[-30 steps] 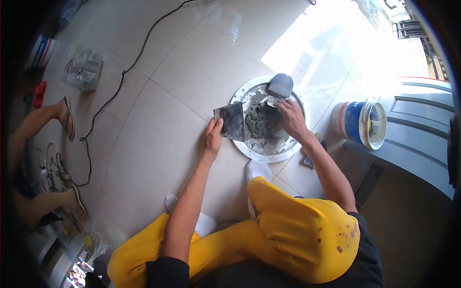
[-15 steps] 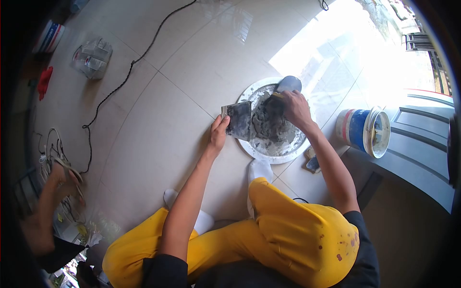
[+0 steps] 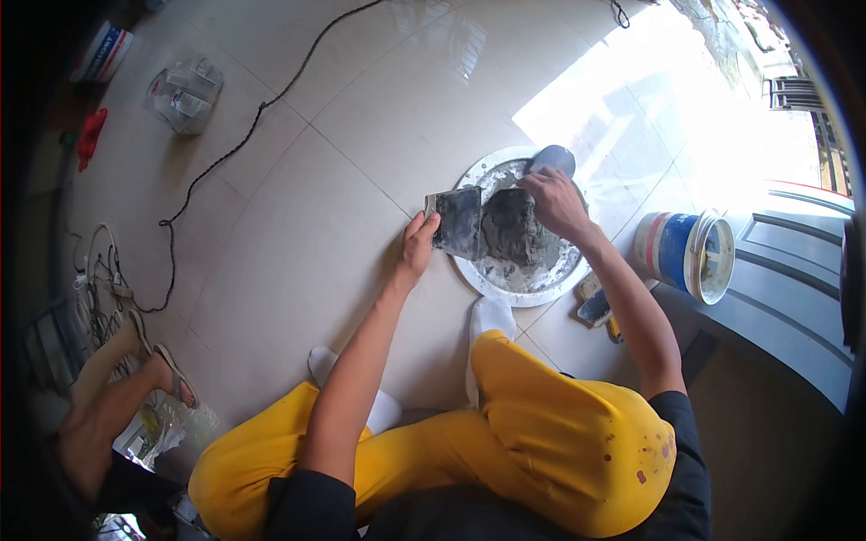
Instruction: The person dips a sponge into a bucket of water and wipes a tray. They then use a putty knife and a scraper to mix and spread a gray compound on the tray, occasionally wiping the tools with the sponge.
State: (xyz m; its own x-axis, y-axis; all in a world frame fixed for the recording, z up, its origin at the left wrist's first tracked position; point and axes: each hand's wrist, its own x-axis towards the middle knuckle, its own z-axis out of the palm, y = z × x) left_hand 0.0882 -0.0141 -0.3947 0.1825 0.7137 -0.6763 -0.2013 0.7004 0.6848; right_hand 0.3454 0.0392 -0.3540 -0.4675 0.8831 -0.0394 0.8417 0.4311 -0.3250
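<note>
My left hand (image 3: 419, 243) grips a flat rectangular scraper blade (image 3: 457, 223) by its left edge, its face smeared with dark grey paste. Its right edge overlaps the round white tray (image 3: 469, 275), which stands on the floor before my foot. Grey filler paste (image 3: 532, 242) lies in the middle of the tray. Over the tray's right half, my right hand (image 3: 557, 206) is closed on a putty knife, whose dark broad blade (image 3: 510, 209) is down at the paste; its handle is hidden by my fingers. Just beyond the fingers, a dark rounded piece (image 3: 553, 161) sits at the tray's far rim.
Right of the tray lies a white and blue bucket (image 3: 677, 245), with small tools (image 3: 595, 308) nearby. A black cord (image 3: 262, 108) crosses the tiles. At far left are a clear container (image 3: 185, 95), a red item (image 3: 91, 140), tangled cables (image 3: 99, 284) and another person's sandalled foot (image 3: 176, 374).
My right hand has shifted slightly, and the broad blade shows more plainly over the paste. The other person's feet have moved at lower left. The whole view has shifted a little.
</note>
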